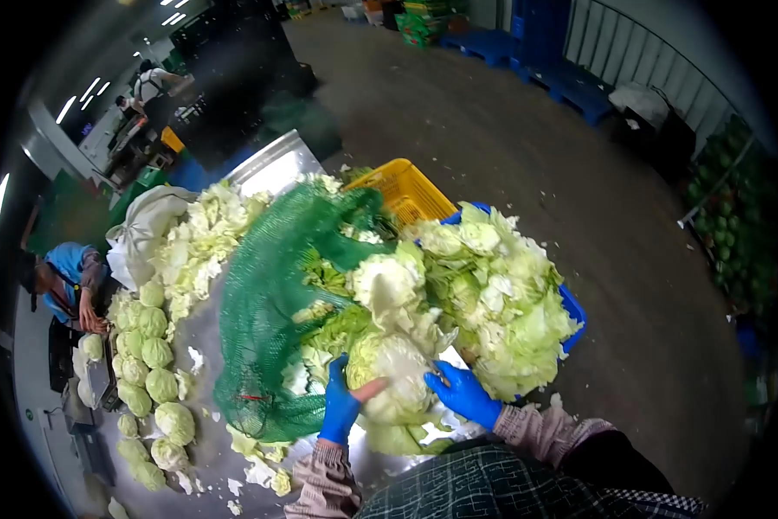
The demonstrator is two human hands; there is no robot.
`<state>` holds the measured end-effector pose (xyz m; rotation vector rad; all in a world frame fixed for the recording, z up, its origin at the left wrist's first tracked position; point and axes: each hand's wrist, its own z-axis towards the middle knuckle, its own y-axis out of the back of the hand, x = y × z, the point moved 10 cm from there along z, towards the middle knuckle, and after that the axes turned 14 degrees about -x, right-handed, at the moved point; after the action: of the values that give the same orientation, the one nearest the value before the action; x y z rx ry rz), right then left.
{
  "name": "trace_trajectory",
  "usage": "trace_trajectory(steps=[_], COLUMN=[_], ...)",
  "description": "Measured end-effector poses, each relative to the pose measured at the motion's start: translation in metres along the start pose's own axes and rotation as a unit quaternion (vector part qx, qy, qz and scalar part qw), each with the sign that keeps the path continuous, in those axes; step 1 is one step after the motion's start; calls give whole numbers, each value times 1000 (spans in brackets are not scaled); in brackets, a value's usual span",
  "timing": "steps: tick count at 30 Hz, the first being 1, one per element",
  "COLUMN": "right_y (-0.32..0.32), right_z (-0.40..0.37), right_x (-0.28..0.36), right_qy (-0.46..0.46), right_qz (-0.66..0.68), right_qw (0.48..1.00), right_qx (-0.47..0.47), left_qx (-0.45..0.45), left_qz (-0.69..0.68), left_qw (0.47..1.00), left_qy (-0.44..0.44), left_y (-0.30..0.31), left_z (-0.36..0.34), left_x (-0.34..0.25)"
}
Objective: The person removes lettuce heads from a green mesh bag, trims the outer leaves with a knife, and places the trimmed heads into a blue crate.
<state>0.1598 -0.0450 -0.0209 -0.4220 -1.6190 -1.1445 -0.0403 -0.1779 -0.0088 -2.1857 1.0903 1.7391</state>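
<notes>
Grip, left side: the left hand (pixel 342 408), in a blue glove with the thumb bare, sets its fingers upright along the 9 o'clock side of a round, pale green cabbage head (pixel 398 376) and lays the thumb over its near face. This grip is spread wide and bears on the head

Grip, right side: the right hand (pixel 467 394), in a blue glove, brings curved fingertips to the 3 o'clock side. Whether they pinch a leaf cannot be told

The cabbage head lies between the two grips, with large, pale loose leaves (pixel 390 281) at 12 o'clock above it. The opposed support probably steadies the round body against rolling – the fingertips have access to its outer layer

Relative to the cabbage head:
- 10 o'clock: green mesh bag (pixel 263 303), slack on the grey metal worktop (pixel 200 432)
- 2 o'clock: blue plastic crate (pixel 572 318), heaped with leaves; the near position presumably shortens the reach of the right hand
- 12 o'clock, beyond the leaves: yellow plastic crate (pixel 411 186)
- 9 o'clock: rows of pale green cabbages (pixel 157 353), set close together – likely to limit rolling
</notes>
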Motion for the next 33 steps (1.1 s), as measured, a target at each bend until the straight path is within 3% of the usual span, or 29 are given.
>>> trace_trajectory(steps=[1, 4, 5, 9, 12, 15, 17, 19, 21, 24, 27, 29, 31, 33], right_y=[13, 29, 22, 9, -8, -14, -12, -25, -19, -20, -15, -38, -73, -75], right_z=[3, 7, 8, 3, 4, 14, 20, 29, 32, 37, 44, 72, 101, 92], right_x=[8, 24, 18, 62, 63, 61, 75, 54, 70, 77, 86, 40, -13, -7], right_qy=[19, 117, 84, 237, 268, 212, 264, 201, 268, 288, 249, 215, 217, 270], right_qz=[10, -52, -50, -167, -272, -263, -232, -220, -195, -210, -228, -221, -193, -189], right_qw=[999, 989, 994, 957, 924, 940, 936, 953, 943, 934, 940, 949, 956, 944], right_qx=[-32, -67, -39, -32, 7, 54, 24, 60, 20, 16, 42, 61, 45, 4], left_qx=[13, 49, 92, 64, 61, 36, 3, -40, -46, -51, -50, -93, -151, -78], left_qz=[-40, 42, -38, -21, -49, -37, -41, -41, -71, -85, -108, 44, 158, 26], left_qw=[999, 997, 995, 997, 996, 998, 999, 998, 996, 994, 990, 989, 943, 993], left_qy=[-22, -44, 20, 24, 34, 20, 10, -3, 6, 37, 78, -108, -252, -86], left_y=[-7, -10, -14, -7, -11, -11, -12, -10, -12, -15, -17, -16, -12, 1], left_z=[-2, -7, -3, -2, -3, -7, -8, -11, -9, -7, -11, -20, -46, -54], left_x=[-6, -22, -5, -5, 2, 2, 3, 0, 1, 3, 5, 15, 17, 29])
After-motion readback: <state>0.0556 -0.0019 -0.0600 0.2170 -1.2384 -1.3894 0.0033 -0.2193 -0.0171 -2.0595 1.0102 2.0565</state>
